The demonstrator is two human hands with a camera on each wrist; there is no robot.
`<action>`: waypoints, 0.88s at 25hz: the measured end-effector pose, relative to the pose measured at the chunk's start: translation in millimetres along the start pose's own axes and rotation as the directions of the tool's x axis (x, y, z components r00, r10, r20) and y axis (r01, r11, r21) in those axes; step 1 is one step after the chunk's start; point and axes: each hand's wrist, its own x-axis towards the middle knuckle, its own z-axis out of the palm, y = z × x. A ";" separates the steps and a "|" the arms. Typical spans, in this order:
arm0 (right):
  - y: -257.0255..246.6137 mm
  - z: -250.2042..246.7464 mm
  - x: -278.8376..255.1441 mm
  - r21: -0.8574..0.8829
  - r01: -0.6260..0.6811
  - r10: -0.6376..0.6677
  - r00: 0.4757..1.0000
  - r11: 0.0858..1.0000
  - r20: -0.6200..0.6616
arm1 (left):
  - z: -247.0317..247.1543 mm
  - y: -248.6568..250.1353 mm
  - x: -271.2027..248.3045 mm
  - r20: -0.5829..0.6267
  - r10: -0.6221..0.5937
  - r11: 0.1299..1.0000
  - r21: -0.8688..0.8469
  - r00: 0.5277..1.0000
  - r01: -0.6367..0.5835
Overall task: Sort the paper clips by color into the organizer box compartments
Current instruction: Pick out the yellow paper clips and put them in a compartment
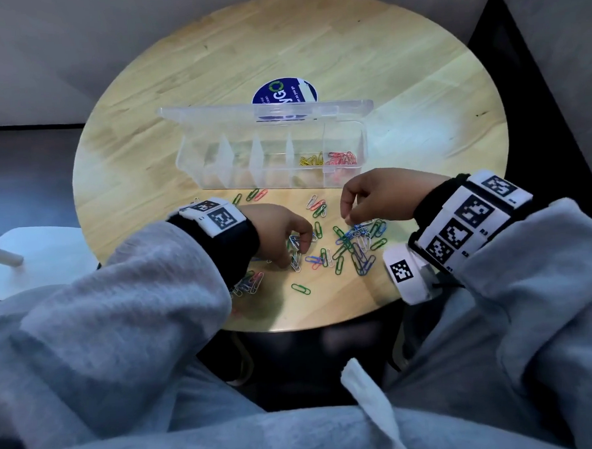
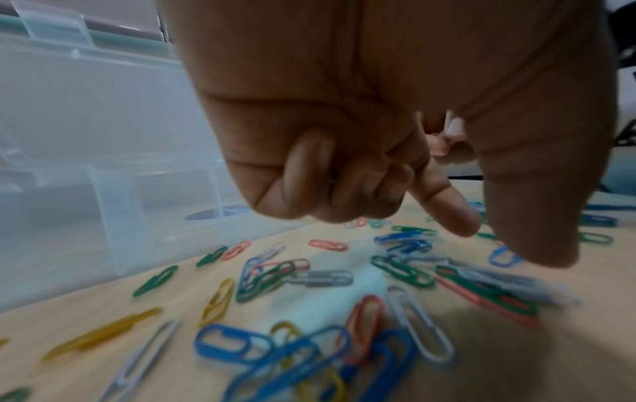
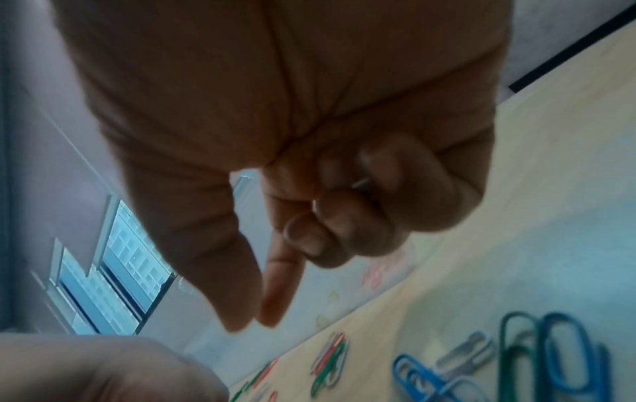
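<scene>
The clear organizer box [image 1: 215, 160] stands open on the round table [image 1: 400, 81]. It has yellow clips [image 1: 310, 161] in the fourth compartment and red clips [image 1: 342, 158] in the rightmost one. Loose paper clips [image 1: 354, 245] of mixed colours lie in front of it. My left hand [image 1: 294, 250] reaches down with thumb [image 2: 540, 244] and forefinger [image 2: 457, 217] around a small bunch of white clips [image 1: 294, 258]; its other fingers are curled. My right hand [image 1: 347, 218] hovers over the pile, thumb and forefinger nearly touching. Its curled fingers grip a silvery-white clip [image 3: 361, 182].
A round blue sticker [image 1: 282, 91] lies behind the box's open lid [image 1: 213, 113]. The table's front edge [image 1: 310, 326] is close to my lap. More clips [image 1: 249, 283] lie beside my left wrist. A white stool [image 1: 32, 258] stands to the left, below table height.
</scene>
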 end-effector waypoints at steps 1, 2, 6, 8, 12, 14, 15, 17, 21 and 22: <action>0.5 0.0 -2.3 -0.036 0.006 -0.006 1.000 0.999 0.000 | 2.9 0.6 0.7 0.007 0.022 1.000 -0.004 1.000 -0.022; 1.7 1.1 -3.6 -0.073 0.008 -0.007 1.000 0.997 0.005 | 6.1 1.1 2.2 0.014 0.038 0.999 -0.007 0.999 -0.038; 9.9 9.2 -4.9 -0.230 -0.037 0.038 0.999 0.972 -0.003 | 13.6 2.0 8.1 -0.023 0.034 0.999 -0.030 0.999 -0.034; 14.2 9.1 -5.2 -0.285 -0.111 0.104 0.994 0.952 -0.041 | 13.6 2.5 9.0 -0.065 0.022 0.999 -0.025 0.998 -0.023; 21.1 10.3 -3.7 -0.265 -0.192 0.182 0.981 0.945 -0.060 | 11.3 3.6 10.3 -0.053 -0.019 1.000 -0.010 0.998 0.018; 22.1 17.2 -2.8 -0.270 -0.191 0.178 0.981 0.944 -0.070 | 10.7 3.8 11.2 -0.046 -0.035 0.999 -0.016 0.998 0.034; 21.7 21.5 -2.1 -0.286 -0.188 0.173 0.982 0.940 -0.079 | 10.5 4.1 11.1 -0.049 -0.039 0.999 -0.017 0.998 0.038; 19.6 28.3 -0.9 -0.307 -0.199 0.179 0.980 0.931 -0.091 | 10.8 3.5 10.4 -0.056 -0.055 0.997 -0.051 0.997 0.052; 16.6 27.1 1.4 -0.284 -0.196 0.177 0.980 0.939 -0.090 | 1.7 -3.7 5.8 -0.102 -0.116 0.940 -0.332 0.988 0.076; 17.0 25.8 1.7 -0.269 -0.189 0.171 0.981 0.944 -0.091 | -2.2 -5.6 4.4 -0.112 -0.122 0.889 -0.454 0.986 0.059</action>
